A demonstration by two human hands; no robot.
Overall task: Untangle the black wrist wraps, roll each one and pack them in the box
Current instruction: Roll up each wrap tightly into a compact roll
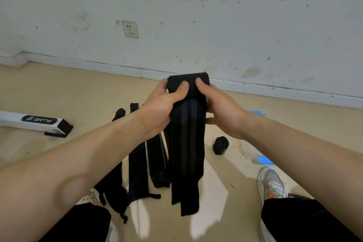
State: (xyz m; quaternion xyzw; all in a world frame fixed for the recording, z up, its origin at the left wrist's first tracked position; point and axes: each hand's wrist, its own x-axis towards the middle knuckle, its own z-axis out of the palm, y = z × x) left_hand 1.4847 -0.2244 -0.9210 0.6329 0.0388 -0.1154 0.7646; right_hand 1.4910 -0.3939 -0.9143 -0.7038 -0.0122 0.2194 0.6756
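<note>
Both hands hold one black wrist wrap (185, 147) up in front of me. Its top end is rolled into a thick coil between my thumbs, and the long grey-striped tail hangs down toward the floor. My left hand (161, 108) grips the coil's left side, thumb on top. My right hand (222, 108) grips the right side the same way. Several more black wraps (141, 163) lie flat on the floor under my arms. One finished black roll (220, 145) stands on the floor to the right. The long white box (37, 121) lies at the left, its end flap open.
A white wall with a socket (130, 29) runs close ahead, meeting the beige floor. A clear bag with blue print (259, 155) lies at the right. My two shoes (272, 182) and black-trousered knees frame the bottom of the view.
</note>
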